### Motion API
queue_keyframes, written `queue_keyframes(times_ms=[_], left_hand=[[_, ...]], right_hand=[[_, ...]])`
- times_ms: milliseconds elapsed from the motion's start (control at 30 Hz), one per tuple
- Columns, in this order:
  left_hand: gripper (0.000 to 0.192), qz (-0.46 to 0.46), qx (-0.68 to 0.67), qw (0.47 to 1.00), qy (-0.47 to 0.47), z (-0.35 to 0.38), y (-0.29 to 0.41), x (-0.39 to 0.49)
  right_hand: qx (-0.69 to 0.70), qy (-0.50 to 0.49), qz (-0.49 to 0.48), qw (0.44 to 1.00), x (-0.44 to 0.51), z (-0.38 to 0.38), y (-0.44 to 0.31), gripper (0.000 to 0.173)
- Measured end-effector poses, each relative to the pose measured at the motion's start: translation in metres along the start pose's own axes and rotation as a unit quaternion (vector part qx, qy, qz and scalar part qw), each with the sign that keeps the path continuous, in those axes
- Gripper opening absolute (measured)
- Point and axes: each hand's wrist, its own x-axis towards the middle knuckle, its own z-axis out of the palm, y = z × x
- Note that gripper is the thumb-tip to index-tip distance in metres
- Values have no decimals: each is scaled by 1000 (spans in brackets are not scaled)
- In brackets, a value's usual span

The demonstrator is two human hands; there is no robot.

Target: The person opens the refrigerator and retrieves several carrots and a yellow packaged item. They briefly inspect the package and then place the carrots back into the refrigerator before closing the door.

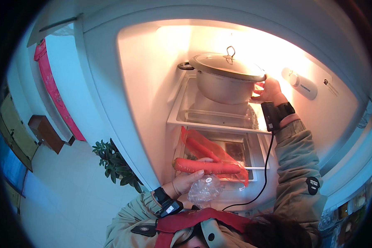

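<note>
A large orange carrot [207,166] lies across my left hand [187,183], whose thumb and fingers hold it. Crumpled clear plastic [205,190] hangs just below that hand; whether the palm also grips it is hidden. Behind the carrot, a red mesh bag [204,144] slants over the lower shelf with a long, carrot-like shape inside. My right hand [268,90] is at the right side of a lidded pot [224,88], over its handle there, fingers against the wall. The pot sits on the upper fridge shelf [201,122], its glass lid [217,62] on.
The lit refrigerator wall [142,93] encloses the shelves, with a control dial [294,80] on the right. A black cable [268,164] runs down from my right wrist device [269,116]. Door shelves with items [344,214] stand at right; a potted plant [119,164] is left.
</note>
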Motion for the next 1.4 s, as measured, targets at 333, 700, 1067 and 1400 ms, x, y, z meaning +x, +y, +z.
queue_keyframes(times_ms=[333,700,1067,1400], left_hand=[[56,-8,-10,1000,-15,3,3,0],[52,11,-16,999,-32,2,-1,1],[56,8,9,999,-53,2,3,-2],[55,-16,-14,999,-30,1,0,0]], right_hand=[[5,122,-291,949,-25,12,18,34],[-572,-132,-488,646,-70,176,52,28],[-590,-148,-469,640,-70,174,61,28],[-555,-167,-525,623,-121,88,59,32]])
